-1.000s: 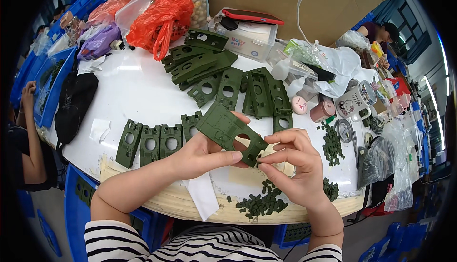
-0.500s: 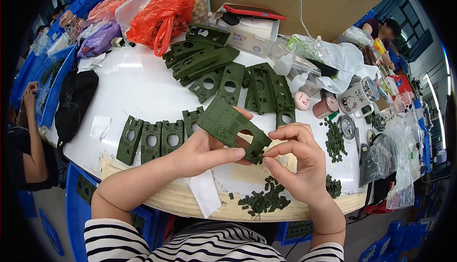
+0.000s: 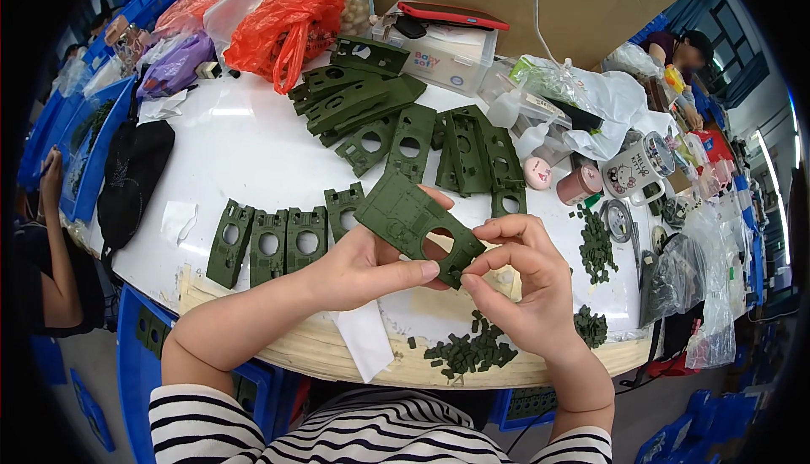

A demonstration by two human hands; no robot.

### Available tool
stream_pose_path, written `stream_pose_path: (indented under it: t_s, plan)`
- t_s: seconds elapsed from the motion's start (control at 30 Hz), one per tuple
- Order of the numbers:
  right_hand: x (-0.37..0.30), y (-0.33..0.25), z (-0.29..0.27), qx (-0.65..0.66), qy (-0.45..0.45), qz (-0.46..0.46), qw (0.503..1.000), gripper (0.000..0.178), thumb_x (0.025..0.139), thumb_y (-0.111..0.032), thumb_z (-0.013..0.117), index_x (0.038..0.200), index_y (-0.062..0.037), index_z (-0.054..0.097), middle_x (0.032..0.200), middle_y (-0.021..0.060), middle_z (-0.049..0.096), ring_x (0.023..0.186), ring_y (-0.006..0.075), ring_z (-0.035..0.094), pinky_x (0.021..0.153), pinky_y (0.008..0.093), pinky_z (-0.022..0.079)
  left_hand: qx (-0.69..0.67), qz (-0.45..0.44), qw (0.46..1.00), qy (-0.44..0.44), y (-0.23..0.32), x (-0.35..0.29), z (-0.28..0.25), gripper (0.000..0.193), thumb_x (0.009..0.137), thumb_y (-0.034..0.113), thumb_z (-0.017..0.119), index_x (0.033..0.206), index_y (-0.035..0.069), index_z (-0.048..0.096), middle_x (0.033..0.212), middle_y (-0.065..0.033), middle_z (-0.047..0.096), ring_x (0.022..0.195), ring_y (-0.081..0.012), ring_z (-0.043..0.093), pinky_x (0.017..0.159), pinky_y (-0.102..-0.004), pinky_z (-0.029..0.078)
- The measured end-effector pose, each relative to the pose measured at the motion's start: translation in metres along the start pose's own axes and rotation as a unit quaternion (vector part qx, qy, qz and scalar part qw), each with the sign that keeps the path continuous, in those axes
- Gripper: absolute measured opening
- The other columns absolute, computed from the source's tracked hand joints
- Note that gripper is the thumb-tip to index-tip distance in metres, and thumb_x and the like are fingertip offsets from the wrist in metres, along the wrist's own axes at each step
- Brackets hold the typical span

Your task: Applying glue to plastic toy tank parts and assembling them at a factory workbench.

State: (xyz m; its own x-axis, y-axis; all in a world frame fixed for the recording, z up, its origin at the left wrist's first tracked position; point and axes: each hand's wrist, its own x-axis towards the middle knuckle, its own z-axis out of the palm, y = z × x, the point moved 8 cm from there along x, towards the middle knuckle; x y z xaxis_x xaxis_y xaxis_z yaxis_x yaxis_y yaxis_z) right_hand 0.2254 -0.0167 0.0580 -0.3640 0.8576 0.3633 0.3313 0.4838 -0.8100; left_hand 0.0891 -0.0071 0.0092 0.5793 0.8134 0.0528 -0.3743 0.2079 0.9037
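My left hand [image 3: 363,272] holds a dark green plastic model tank hull [image 3: 403,211] tilted above the table, its thumb beside the large round hole. At the hull's lower right corner, my right hand [image 3: 533,295] has thumb and forefinger pinched close together; anything between them is too small or hidden to make out. Beneath the right hand lies a pile of small green plastic pieces [image 3: 469,353]. Several similar hulls stand in a row [image 3: 268,272] left of my hands. More hulls lie in a heap [image 3: 359,108] farther back.
Two more piles of small green pieces [image 3: 597,249] lie to the right, near a white mug [image 3: 626,174]. White paper [image 3: 364,344] hangs over the front edge. A red plastic bag [image 3: 283,29] and a clear box [image 3: 449,61] stand behind. Another person's arm [image 3: 55,245] shows at the far left.
The hull and both hands have shifted very slightly within the view. My right fingertips remain at the hull's corner, and the grip of my left hand looks the same.
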Motion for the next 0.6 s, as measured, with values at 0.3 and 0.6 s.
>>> stream_pose_path:
  t_s: [0.3,0.6]
  plan:
    - [-0.0008,0.003,0.0018,0.004,0.002,0.009,1.0,0.01,0.069,-0.004,0.072,0.077,-0.0034,0.068,0.099,0.0093,0.058,0.094,0.0219,0.052,0.082,0.0319,0.041,-0.009,0.011,1.0,-0.02,-0.0026,-0.0005,-0.0002,0.056,0.089,0.005,0.057,0.135,0.007,0.027,0.123,-0.0086,0.048,0.112,-0.0171,0.051,0.09,-0.0378,0.052]
    - [-0.0015,0.0036,0.0026,0.003,0.004,0.012,1.0,0.01,0.068,-0.004,0.072,0.077,-0.0033,0.068,0.099,0.0091,0.058,0.094,0.0219,0.052,0.081,0.0318,0.042,0.009,0.017,1.0,-0.022,-0.0025,-0.0005,0.0,0.055,0.089,0.004,0.056,0.135,0.008,0.027,0.12,-0.008,0.05,0.109,-0.0159,0.052,0.088,-0.0356,0.052]
